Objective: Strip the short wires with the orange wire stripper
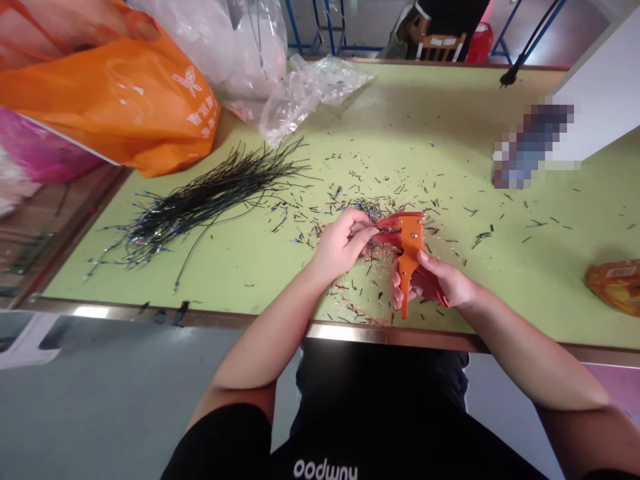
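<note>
Over the flat, pale-green surface (225, 287), nr its front edge, an orange-and-red, two-handled hand tool (413, 235) is held by the R hand (440, 275), grip clenched round the handles. By the L hand (345, 243), thin dark wire (379, 230) is pinched b/w thumb & fingers at the tool's mouth. To the L, a long, loose bundle of thin black wires (200, 200) is laid. Short black offcuts (483, 236) & fine copper-coloured strands (357, 309) are scattered around both hands. Behind the bundle, a bright orange bag w/ white print (165, 113) is seen.
</note>
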Motion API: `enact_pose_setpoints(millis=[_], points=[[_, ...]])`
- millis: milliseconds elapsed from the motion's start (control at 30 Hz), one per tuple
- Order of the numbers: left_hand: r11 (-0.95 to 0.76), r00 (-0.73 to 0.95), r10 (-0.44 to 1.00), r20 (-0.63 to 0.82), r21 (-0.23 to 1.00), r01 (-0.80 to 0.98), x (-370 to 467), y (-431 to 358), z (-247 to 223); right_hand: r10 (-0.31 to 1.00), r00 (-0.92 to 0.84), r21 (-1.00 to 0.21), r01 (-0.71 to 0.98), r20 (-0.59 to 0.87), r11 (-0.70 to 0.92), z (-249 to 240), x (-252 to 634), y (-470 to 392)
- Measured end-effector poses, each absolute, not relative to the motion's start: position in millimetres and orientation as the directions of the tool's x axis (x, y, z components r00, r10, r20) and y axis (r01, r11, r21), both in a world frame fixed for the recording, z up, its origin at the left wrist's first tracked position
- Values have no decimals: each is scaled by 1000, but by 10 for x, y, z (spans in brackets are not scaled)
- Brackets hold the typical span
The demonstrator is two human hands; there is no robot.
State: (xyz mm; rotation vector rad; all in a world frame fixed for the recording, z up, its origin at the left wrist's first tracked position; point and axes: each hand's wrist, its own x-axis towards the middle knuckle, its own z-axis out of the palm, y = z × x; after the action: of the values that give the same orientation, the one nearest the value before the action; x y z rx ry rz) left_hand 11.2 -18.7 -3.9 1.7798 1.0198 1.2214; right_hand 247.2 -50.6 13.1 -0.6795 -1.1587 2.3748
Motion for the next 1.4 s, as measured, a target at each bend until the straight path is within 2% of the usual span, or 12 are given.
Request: enact_pose_setpoints(millis=[167, 333, 533, 667, 833, 1100, 1233, 1400], points=[[-391, 216, 913, 346, 893, 222, 98, -192, 55, 558, -789, -796, -154, -258, -585, 105, 2471, -487], [-443, 277, 892, 358, 816, 371, 34, -216, 127, 545, -798, -742, -198, -258, -640, 106, 2487, -468], [-450, 311, 890, 333, 753, 481, -12, -250, 126, 537, -803, -746, -188, -257, -639, 90, 2517, -450], [-492, 322, 871, 372, 651, 578, -8, -254, 174, 535, -801, -751, -172, -270, -637, 92, 2521, -461], [-595, 332, 796, 507, 552, 584, -17, -235, 213, 541, -793, -752, -169, -280, -638, 105, 2527, -465], [-653, 403, 715, 572, 340, 677, -22, -241, 171, 533, -795, -756, -152, -289, -636, 103, 2518, -463], [-588, 371, 777, 508, 377, 716, -15, -262, 193, 549, -773, -758, -141, -317, -637, 93, 2521, -466], [-614, 380, 760, 527, 390, 686, -19, -267, 200, 551, -767, -752, -140, -329, -644, 93, 2509, -461]])
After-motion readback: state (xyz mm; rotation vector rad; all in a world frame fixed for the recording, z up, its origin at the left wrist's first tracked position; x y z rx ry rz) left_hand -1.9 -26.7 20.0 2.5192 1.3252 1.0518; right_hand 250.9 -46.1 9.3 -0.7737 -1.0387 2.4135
